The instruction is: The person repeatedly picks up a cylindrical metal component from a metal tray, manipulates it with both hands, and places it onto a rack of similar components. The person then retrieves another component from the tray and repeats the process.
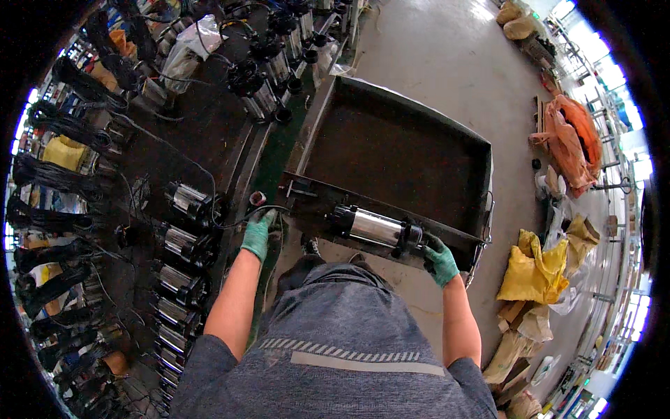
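At the near rim of a large, dark, shallow rectangular metal cart tray [391, 150], a cylindrical pump motor with a shiny steel body and black end caps [377, 228] is lying on its side, resting along the tray's front wall. The right hand in a green work glove [440, 260] is gripping the black end cap at the motor's right end, fingers wrapped around it. The left hand in a matching green glove [257, 234] is closing around a thin black cable [237, 220] near the tray's left corner, beside a small reddish cap [257, 198]; the cable is running back toward the motor. To the person's left, a dark workbench [209, 133] is carrying rows of similar steel-bodied motors [183, 244]. Yellow sacks [534, 269] are lying on the grey concrete floor [433, 56] to the right.
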A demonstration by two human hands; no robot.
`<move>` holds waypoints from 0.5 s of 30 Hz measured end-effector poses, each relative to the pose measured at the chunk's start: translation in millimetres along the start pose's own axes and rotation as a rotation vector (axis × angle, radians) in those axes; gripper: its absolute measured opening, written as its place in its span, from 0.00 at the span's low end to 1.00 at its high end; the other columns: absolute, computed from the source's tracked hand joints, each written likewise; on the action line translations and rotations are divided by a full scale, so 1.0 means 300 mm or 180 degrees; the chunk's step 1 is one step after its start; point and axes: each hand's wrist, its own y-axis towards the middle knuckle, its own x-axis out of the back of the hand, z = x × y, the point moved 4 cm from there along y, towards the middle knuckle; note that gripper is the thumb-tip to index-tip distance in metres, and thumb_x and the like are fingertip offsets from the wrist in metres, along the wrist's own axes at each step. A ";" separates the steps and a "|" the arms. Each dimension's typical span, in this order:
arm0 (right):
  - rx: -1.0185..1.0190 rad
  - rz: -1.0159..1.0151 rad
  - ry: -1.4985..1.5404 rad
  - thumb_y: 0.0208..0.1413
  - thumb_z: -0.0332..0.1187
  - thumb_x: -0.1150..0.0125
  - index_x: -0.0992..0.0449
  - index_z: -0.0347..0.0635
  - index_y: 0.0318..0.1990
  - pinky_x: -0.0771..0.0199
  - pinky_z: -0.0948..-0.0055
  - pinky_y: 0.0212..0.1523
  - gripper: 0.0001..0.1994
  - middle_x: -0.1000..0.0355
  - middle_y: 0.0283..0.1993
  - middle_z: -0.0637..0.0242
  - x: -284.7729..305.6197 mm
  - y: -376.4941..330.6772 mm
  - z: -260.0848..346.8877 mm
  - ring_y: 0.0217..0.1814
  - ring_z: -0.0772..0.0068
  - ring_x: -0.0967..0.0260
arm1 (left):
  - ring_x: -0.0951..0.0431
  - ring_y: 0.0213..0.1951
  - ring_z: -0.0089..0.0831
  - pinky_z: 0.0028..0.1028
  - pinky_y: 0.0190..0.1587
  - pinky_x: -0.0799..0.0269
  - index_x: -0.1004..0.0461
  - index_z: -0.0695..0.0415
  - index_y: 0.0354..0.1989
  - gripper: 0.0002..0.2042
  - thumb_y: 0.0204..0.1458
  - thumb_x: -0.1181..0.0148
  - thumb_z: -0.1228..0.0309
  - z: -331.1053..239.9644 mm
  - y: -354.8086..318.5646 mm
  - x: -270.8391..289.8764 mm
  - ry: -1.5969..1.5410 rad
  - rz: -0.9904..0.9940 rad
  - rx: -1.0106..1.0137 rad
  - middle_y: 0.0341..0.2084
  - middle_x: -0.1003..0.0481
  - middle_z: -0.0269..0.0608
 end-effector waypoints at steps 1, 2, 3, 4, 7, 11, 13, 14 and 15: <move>0.0058 0.0165 0.0041 0.65 0.35 0.36 0.27 0.39 0.65 0.22 0.76 0.41 0.22 0.20 0.54 0.67 0.007 0.004 0.004 0.48 0.73 0.22 | 0.22 0.41 0.30 0.38 0.39 0.22 0.25 0.50 0.59 0.19 0.62 0.35 0.59 -0.022 -0.010 -0.009 -0.0246 0.0064 0.0010 0.45 0.21 0.34; -0.0063 0.0139 0.0061 0.66 0.35 0.38 0.26 0.38 0.64 0.21 0.74 0.42 0.21 0.21 0.54 0.66 0.000 0.001 0.023 0.48 0.72 0.22 | 0.22 0.42 0.30 0.37 0.40 0.22 0.25 0.50 0.59 0.19 0.64 0.37 0.58 -0.056 -0.012 -0.035 -0.0472 0.0166 0.0017 0.46 0.21 0.33; -0.0175 0.0077 0.0094 0.67 0.34 0.40 0.26 0.37 0.64 0.21 0.72 0.43 0.20 0.21 0.53 0.64 -0.017 -0.011 0.055 0.48 0.72 0.22 | 0.22 0.42 0.30 0.37 0.40 0.21 0.26 0.49 0.59 0.18 0.65 0.39 0.57 -0.095 -0.020 -0.078 -0.0686 0.0304 0.0047 0.46 0.21 0.33; -0.0286 -0.0050 0.0148 0.68 0.34 0.42 0.26 0.36 0.63 0.20 0.70 0.43 0.20 0.21 0.53 0.62 -0.019 -0.030 0.072 0.49 0.71 0.22 | 0.22 0.42 0.31 0.39 0.40 0.21 0.27 0.48 0.60 0.19 0.68 0.46 0.53 -0.162 -0.077 -0.129 -0.0532 0.0350 0.0252 0.48 0.22 0.33; -0.0113 0.0211 0.0003 0.65 0.27 0.49 0.22 0.31 0.58 0.20 0.67 0.50 0.18 0.21 0.55 0.59 -0.072 -0.018 0.133 0.52 0.65 0.22 | 0.20 0.43 0.33 0.39 0.41 0.20 0.25 0.48 0.58 0.20 0.70 0.52 0.49 -0.147 -0.056 -0.123 0.0076 0.0690 -0.0566 0.48 0.21 0.35; -0.0014 0.0488 -0.0423 0.56 0.23 0.36 0.32 0.37 0.69 0.20 0.67 0.53 0.30 0.23 0.56 0.60 -0.050 -0.007 0.117 0.53 0.68 0.23 | 0.20 0.43 0.30 0.32 0.44 0.22 0.23 0.52 0.53 0.21 0.73 0.57 0.50 -0.243 -0.134 -0.178 0.1666 0.0492 -0.1657 0.46 0.20 0.37; -0.0097 0.0602 -0.1466 0.53 0.25 0.32 0.29 0.45 0.67 0.19 0.65 0.51 0.31 0.20 0.51 0.61 0.004 0.046 0.053 0.50 0.67 0.21 | 0.20 0.44 0.29 0.31 0.45 0.23 0.22 0.54 0.52 0.22 0.73 0.58 0.51 -0.218 -0.106 -0.189 0.2098 0.0541 -0.2154 0.46 0.20 0.38; -0.0262 0.0581 -0.2423 0.53 0.26 0.32 0.28 0.48 0.65 0.19 0.63 0.49 0.29 0.19 0.49 0.60 0.022 0.068 0.043 0.49 0.64 0.20 | 0.21 0.43 0.29 0.31 0.46 0.23 0.22 0.54 0.51 0.22 0.73 0.57 0.51 -0.234 -0.117 -0.216 0.2118 0.0618 -0.2153 0.46 0.20 0.39; -0.0446 0.0595 -0.3402 0.52 0.28 0.32 0.26 0.51 0.63 0.19 0.61 0.48 0.28 0.18 0.46 0.59 0.015 0.082 0.040 0.48 0.62 0.19 | 0.21 0.44 0.31 0.32 0.47 0.24 0.23 0.56 0.53 0.21 0.73 0.55 0.52 -0.234 -0.113 -0.211 0.2208 0.0665 -0.2187 0.47 0.20 0.41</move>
